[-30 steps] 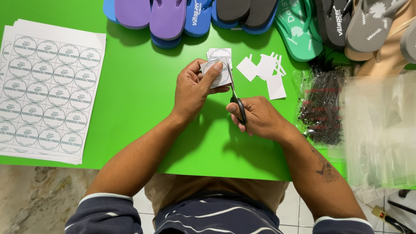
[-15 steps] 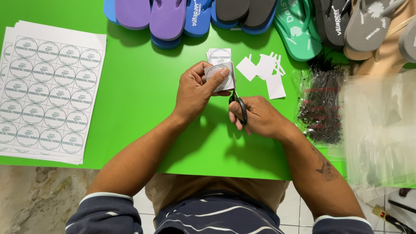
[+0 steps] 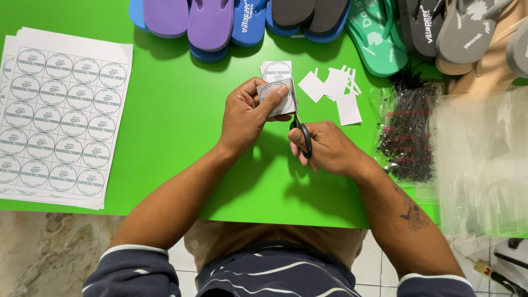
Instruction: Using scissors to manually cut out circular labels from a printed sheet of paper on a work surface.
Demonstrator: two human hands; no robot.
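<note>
Table (image 3: 181,110): green, fills most of view.
Label sheets (image 3: 58,118): white stack w/ round printed stickers, far left edge.
Flip-flops (image 3: 212,22): row along far edge — purple, blue, grey, teal.
Clear bags (image 3: 478,159): right side; bag of small black pieces (image 3: 407,132) just left of them.
Paper scraps (image 3: 335,91): white offcuts, far of right hand.
Left hand (image 3: 247,118): centre, fingers pinched shut on a cut label (image 3: 275,88).
Right hand (image 3: 324,148): fingers thru handles of black scissors (image 3: 300,129), closed round them; blades at label's right edge, mostly hidden.
</note>
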